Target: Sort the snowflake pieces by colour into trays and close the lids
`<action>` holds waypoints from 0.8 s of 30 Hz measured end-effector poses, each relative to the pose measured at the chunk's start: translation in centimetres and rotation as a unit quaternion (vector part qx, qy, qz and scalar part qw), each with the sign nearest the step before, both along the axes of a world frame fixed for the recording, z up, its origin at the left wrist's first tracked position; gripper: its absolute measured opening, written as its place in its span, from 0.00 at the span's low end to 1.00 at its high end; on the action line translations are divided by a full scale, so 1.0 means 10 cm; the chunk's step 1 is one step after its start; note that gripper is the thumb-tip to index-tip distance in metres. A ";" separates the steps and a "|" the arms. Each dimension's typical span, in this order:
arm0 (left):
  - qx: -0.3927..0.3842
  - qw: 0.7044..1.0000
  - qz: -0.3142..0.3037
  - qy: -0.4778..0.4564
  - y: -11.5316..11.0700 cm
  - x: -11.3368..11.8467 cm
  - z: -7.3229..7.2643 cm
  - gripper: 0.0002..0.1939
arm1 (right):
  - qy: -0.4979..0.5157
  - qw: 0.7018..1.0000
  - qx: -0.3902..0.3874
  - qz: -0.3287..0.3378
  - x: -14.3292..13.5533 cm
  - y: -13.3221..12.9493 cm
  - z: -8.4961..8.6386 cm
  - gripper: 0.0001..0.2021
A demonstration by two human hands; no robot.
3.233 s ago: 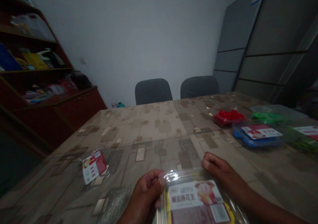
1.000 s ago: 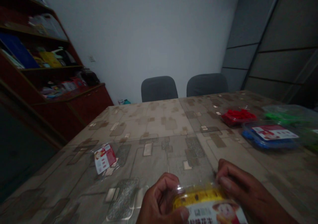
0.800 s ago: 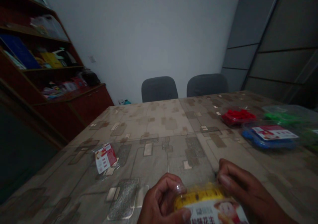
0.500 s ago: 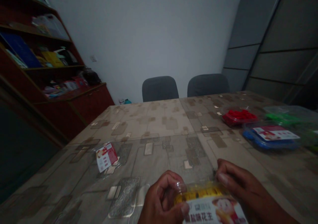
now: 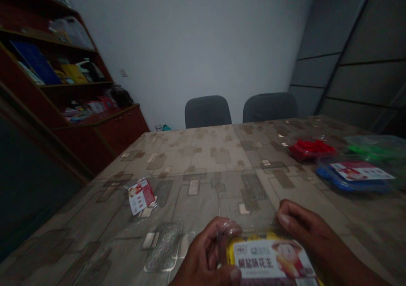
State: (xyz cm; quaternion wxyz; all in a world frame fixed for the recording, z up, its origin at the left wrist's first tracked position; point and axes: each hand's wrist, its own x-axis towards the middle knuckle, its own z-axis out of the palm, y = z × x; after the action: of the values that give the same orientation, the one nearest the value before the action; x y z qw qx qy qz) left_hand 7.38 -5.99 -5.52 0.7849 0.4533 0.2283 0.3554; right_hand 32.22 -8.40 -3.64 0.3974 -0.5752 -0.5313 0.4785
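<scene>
A clear plastic box (image 5: pixel 272 260) with yellow pieces inside and a white label with a cartoon figure stands at the bottom edge, partly cut off. My left hand (image 5: pixel 209 256) grips its left side, thumb at the label's corner. My right hand (image 5: pixel 304 227) is at the box's upper right corner, its fingers curled together; whatever they pinch is too small to make out. Off to the left on the table lies a clear plastic lid (image 5: pixel 141 196) with a red and white label.
At the right of the patterned table (image 5: pixel 203 159) are boxes with red pieces (image 5: pixel 312 148), blue pieces (image 5: pixel 355 176) and green pieces (image 5: pixel 371 151). Two grey chairs (image 5: pixel 207 111) (image 5: pixel 269 107) stand behind it, and a wooden shelf unit (image 5: pixel 120 125) at the left.
The labelled top of the box has come further into view, tilted more towards the camera. Both hands remain at the box. The whole view has shifted slightly, moving the table items rightwards.
</scene>
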 end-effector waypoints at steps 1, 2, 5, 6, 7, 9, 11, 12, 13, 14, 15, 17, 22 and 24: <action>0.001 1.000 0.002 -0.002 0.00 0.00 -0.02 0.23 | 0.000 1.000 -0.002 0.008 0.01 0.01 0.00 0.23; -0.002 1.000 0.000 -0.007 0.00 0.01 -0.03 0.22 | -0.001 1.000 -0.004 0.013 0.01 0.01 -0.01 0.23; -0.022 0.999 -0.012 -0.023 0.02 0.02 -0.03 0.21 | -0.003 1.000 -0.001 0.017 0.02 0.05 -0.02 0.22; -0.027 0.999 -0.016 -0.023 0.03 0.02 -0.02 0.21 | 0.002 1.000 -0.005 0.018 0.01 0.06 -0.03 0.22; -0.030 0.999 -0.020 -0.020 0.04 0.02 0.00 0.22 | 0.013 1.000 -0.014 0.022 0.01 0.08 -0.03 0.22; -0.038 0.999 -0.030 -0.013 0.05 0.01 0.02 0.25 | 0.030 0.999 -0.031 0.032 0.00 0.11 -0.04 0.21; -0.047 0.998 -0.031 0.002 0.06 -0.01 0.04 0.27 | 0.027 0.998 -0.038 0.036 0.02 0.14 -0.04 0.21; -0.051 0.998 -0.025 0.012 0.06 -0.02 0.05 0.27 | 0.019 0.999 -0.035 0.034 0.03 0.15 -0.04 0.21; -0.056 0.998 -0.017 0.022 0.06 -0.03 0.06 0.26 | 0.007 0.999 -0.031 0.031 0.04 0.15 -0.04 0.21; -0.061 0.998 -0.009 0.028 0.06 -0.05 0.07 0.24 | -0.004 0.999 -0.026 0.027 0.05 0.16 -0.04 0.21; -0.066 0.997 -0.002 0.031 0.06 -0.06 0.08 0.23 | -0.013 0.999 -0.021 0.024 0.06 0.16 -0.04 0.20; -0.077 0.996 0.012 0.034 0.06 -0.09 0.09 0.20 | -0.032 0.999 -0.010 0.025 0.08 0.15 -0.03 0.19; -0.086 0.991 0.071 0.072 0.09 -0.18 -0.02 0.18 | -0.101 0.992 0.074 0.013 0.09 0.15 0.05 0.17; -0.085 0.991 0.067 0.077 0.10 -0.20 -0.08 0.18 | -0.114 0.989 0.094 0.007 0.09 0.16 0.07 0.17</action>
State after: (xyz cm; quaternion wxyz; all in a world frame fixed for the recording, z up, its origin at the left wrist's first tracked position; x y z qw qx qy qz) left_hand 5.37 -4.99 -6.28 0.7753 0.3943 0.3471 0.3506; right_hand 33.10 -6.77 -2.96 0.3827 -0.5824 -0.6198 0.3608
